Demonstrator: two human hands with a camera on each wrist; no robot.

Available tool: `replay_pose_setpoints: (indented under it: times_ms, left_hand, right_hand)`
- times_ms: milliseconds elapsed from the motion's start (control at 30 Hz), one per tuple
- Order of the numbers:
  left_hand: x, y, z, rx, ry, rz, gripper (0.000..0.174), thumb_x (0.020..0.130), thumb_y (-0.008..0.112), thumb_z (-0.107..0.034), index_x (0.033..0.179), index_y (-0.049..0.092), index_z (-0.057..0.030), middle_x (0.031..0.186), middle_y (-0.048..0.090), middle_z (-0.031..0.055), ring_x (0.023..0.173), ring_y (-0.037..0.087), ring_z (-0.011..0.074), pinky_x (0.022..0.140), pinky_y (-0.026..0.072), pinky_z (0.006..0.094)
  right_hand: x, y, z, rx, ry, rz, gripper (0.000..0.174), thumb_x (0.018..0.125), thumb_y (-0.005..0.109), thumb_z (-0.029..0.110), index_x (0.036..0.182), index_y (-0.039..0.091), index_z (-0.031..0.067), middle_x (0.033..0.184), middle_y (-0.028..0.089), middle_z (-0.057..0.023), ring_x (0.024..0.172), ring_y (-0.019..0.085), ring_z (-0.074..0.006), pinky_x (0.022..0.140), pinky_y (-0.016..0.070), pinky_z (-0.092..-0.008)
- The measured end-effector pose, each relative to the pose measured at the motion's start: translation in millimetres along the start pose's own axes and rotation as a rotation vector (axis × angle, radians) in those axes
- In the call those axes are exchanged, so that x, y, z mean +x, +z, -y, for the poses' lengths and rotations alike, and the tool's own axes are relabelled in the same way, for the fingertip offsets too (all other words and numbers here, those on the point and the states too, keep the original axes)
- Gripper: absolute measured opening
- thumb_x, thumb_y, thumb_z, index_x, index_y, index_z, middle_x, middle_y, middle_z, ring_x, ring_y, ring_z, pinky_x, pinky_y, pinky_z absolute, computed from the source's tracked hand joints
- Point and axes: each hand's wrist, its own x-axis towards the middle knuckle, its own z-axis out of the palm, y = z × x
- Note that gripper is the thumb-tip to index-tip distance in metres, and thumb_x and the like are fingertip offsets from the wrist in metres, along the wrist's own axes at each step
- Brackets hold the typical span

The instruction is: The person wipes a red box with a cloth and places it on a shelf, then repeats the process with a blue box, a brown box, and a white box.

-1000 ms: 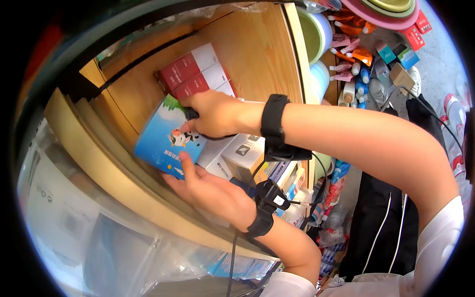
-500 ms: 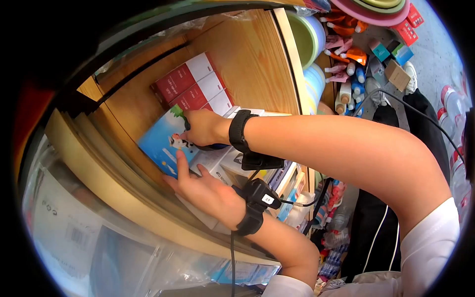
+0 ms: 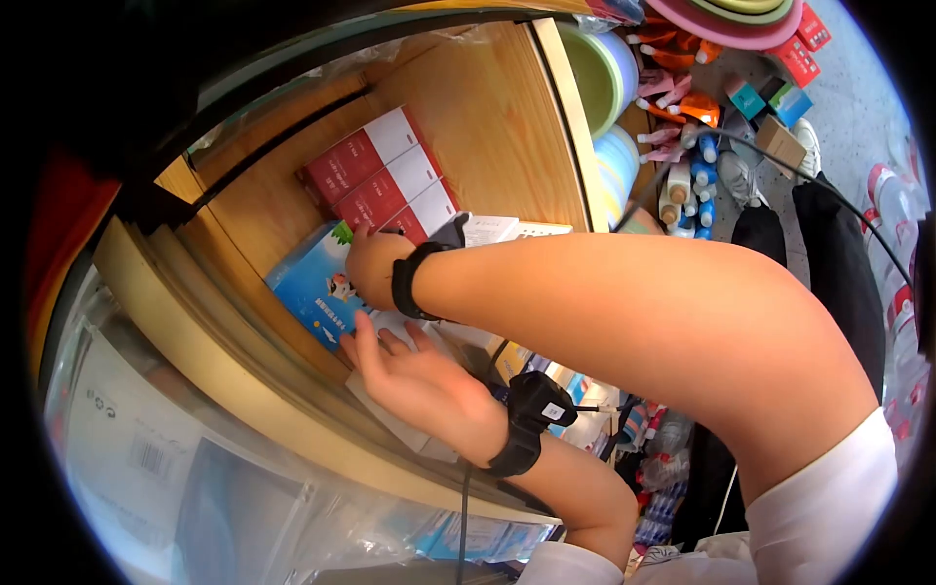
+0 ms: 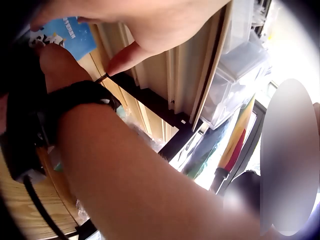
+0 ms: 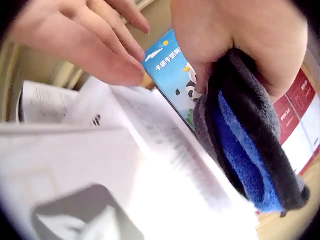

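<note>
"What is being gripped?"
"A folded cloth, dark grey outside with fuzzy blue inside, is clamped in the right hand. The left hand is held apart from it, fingers loosely spread, by the edge of a blue carton; whether contact is made cannot be told."

"And the carton?"
"It is seen inside the wood-grained compartment, just left of and nearer than the glossy red-and-white boxes, which are stacked in a row. A cartoon cow is printed on it."

"What else is held there?"
"Smooth white boxes are packed beside the cloth. Outside, to the right, round plastic basins and bottles are seen."
</note>
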Motion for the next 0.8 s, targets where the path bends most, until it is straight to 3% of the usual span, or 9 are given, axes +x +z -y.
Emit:
replay_pose_setpoints:
  times_ms: [33, 67, 133, 233, 267, 333, 533, 700, 800]
  left_hand:
    - [2, -16, -20, -0.022, -0.302, 0.036, 0.073, 0.099, 0.064, -0.021, 0.158, 0.029, 0.0028, 0.157, 0.040, 0.0219, 0.143, 0.042, 0.0317, 0.120, 0.0312, 0.0413]
    - [3, -24, -16, -0.022, -0.304, 0.036, 0.073, 0.099, 0.064, -0.021, 0.158, 0.029, 0.0028, 0.157, 0.040, 0.0219, 0.143, 0.042, 0.0317, 0.120, 0.0312, 0.0413]
    - [16, -38, -9, -0.995, -0.870, 0.056, 0.071, 0.102, 0.060, -0.017, 0.161, 0.024, 0.0004, 0.161, 0.037, 0.0212, 0.147, 0.039, 0.0322, 0.121, 0.0303, 0.0410]
    - [28, -34, -38, -1.079, -0.978, -0.165, 0.067, 0.104, 0.057, -0.015, 0.162, 0.024, -0.0053, 0.166, 0.031, 0.0246, 0.154, 0.029, 0.0390, 0.124, 0.0255, 0.0415]
    - [26, -31, -34, -1.081, -0.977, -0.165, 0.067, 0.104, 0.057, -0.015, 0.162, 0.024, -0.0053, 0.166, 0.031, 0.0246, 0.154, 0.029, 0.0390, 0.124, 0.0255, 0.0415]
    - [20, -23, -23, -0.937, -0.822, -0.340, 0.068, 0.100, 0.062, -0.020, 0.155, 0.032, 0.0053, 0.155, 0.041, 0.0187, 0.147, 0.036, 0.0261, 0.123, 0.0236, 0.0468]
    - [10, -26, -39, -0.835, -0.608, -0.367, 0.066, 0.104, 0.054, -0.020, 0.157, 0.027, 0.0101, 0.158, 0.036, 0.0259, 0.148, 0.036, 0.0346, 0.125, 0.0279, 0.0470]
    - [8, -29, -43, -0.835, -0.598, -0.313, 0.062, 0.106, 0.049, -0.017, 0.156, 0.027, 0.0111, 0.156, 0.039, 0.0263, 0.145, 0.040, 0.0361, 0.125, 0.0300, 0.0470]
    - [6, -27, -43, -0.908, -0.605, -0.280, 0.060, 0.105, 0.048, -0.016, 0.155, 0.030, 0.0111, 0.155, 0.040, 0.0266, 0.144, 0.043, 0.0360, 0.125, 0.0320, 0.0463]
  right_hand:
    - [0, -5, 1, -0.007, -0.017, 0.029, 0.056, 0.090, 0.070, 0.023, 0.132, 0.055, -0.0107, 0.112, 0.071, -0.0284, 0.111, 0.069, -0.0423, 0.093, 0.0558, -0.0474]
    - [1, -13, 1, -0.015, -0.033, 0.056, 0.052, 0.090, 0.070, 0.022, 0.130, 0.057, -0.0088, 0.111, 0.071, -0.0275, 0.110, 0.069, -0.0418, 0.093, 0.0560, -0.0473]
    - [-5, -34, 0, -0.018, -0.096, 0.123, 0.046, 0.090, 0.069, 0.020, 0.128, 0.061, -0.0049, 0.109, 0.072, -0.0258, 0.109, 0.070, -0.0409, 0.092, 0.0564, -0.0472]
    - [-16, -65, 2, -0.044, -0.239, 0.215, 0.037, 0.091, 0.069, 0.018, 0.123, 0.067, 0.0008, 0.107, 0.073, -0.0232, 0.108, 0.070, -0.0394, 0.090, 0.0569, -0.0469]
    - [-21, -70, 2, -0.062, -0.294, 0.241, 0.034, 0.091, 0.069, 0.017, 0.122, 0.069, 0.0028, 0.106, 0.073, -0.0223, 0.108, 0.070, -0.0389, 0.090, 0.0571, -0.0468]
    - [-26, -75, 4, -0.125, -0.396, 0.262, 0.030, 0.091, 0.068, 0.015, 0.119, 0.073, 0.0066, 0.104, 0.074, -0.0206, 0.107, 0.071, -0.0379, 0.089, 0.0574, -0.0467]
    - [-28, -52, 13, -0.184, -0.488, 0.338, 0.036, 0.095, 0.065, 0.018, 0.130, 0.064, 0.0097, 0.118, 0.071, -0.0175, 0.110, 0.069, -0.0395, 0.092, 0.0560, -0.0483]
    - [-23, -32, 5, -0.122, -0.515, 0.237, 0.051, 0.093, 0.066, 0.015, 0.143, 0.053, 0.0132, 0.137, 0.061, -0.0173, 0.118, 0.065, -0.0390, 0.096, 0.0551, -0.0474]
    - [-29, -30, 5, -0.061, -0.498, 0.181, 0.052, 0.092, 0.066, 0.014, 0.143, 0.054, 0.0130, 0.134, 0.063, -0.0178, 0.119, 0.066, -0.0388, 0.097, 0.0545, -0.0471]
